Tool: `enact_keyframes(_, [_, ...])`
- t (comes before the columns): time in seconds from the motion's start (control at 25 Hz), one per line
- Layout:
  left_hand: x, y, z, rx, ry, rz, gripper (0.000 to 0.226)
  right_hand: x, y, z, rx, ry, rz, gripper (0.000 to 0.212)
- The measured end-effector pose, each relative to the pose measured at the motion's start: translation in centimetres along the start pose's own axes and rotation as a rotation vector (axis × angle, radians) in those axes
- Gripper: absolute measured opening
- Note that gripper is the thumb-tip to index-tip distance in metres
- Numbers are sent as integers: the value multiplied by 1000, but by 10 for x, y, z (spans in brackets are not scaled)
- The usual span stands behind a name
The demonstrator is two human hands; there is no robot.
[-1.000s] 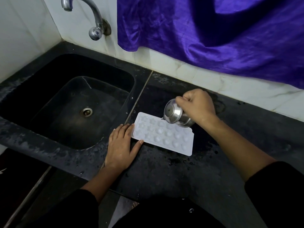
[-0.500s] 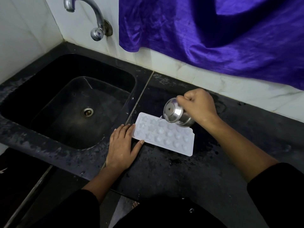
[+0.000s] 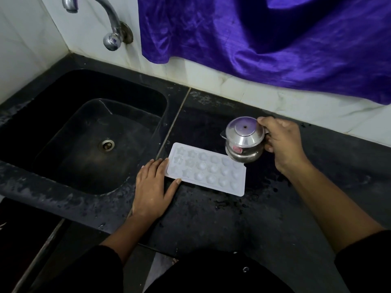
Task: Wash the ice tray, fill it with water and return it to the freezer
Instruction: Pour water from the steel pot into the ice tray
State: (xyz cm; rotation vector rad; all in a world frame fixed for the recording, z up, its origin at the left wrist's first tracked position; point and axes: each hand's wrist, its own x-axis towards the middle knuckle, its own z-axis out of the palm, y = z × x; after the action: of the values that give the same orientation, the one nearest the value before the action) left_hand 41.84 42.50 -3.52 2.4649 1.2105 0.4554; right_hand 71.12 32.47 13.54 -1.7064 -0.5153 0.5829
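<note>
Now that our right hand [image 3: 283, 142], grasping the steel pot [image 3: 244, 139], has swung it upright off the far right corner, pouring seems finished; our released left hand [image 3: 152, 187] steadies the ice tray [image 3: 206, 169] on the counter [image 3: 211, 218].

The small lidded steel jug [image 3: 244, 140] covers the far right corner of the white plastic ice tray [image 3: 206, 169], and its own handle is hidden inside the right hand [image 3: 282, 141]. Whether the tray's cells hold water is too faint to tell. The red label on the jug is too small to read. The curved chrome tap [image 3: 99, 15] is cut off by the top edge. The purple satin cloth [image 3: 264, 37] runs out past the top and right edges. Both black sleeves [image 3: 364, 263] leave the picture at the bottom.
</note>
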Motion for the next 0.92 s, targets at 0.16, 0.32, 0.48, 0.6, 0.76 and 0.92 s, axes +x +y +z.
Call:
enact_keyframes(0.16, [0,-1,1,3,-1,1,72,3,-2,11,-458,-83,-270,49])
enact_keyframes(0.32, [0,-1,1,3,2,-4,73,-2,-6,33,-883,-128,-487,49])
enact_keyframes(0.48, [0,-3,3,2,7,-1,73,-9,-12,48,-1046,-178,-614,48])
enact_keyframes(0.6, [-1,-4,4,5,14,5,72,-9,-15,47,-1069,-167,-639,47])
enact_keyframes(0.76, [0,-4,3,7,8,6,72,3,-7,24,-803,-119,-443,52])
enact_keyframes(0.92, [0,-3,3,10,4,3,72,1,9,-5,-239,-48,-127,43])
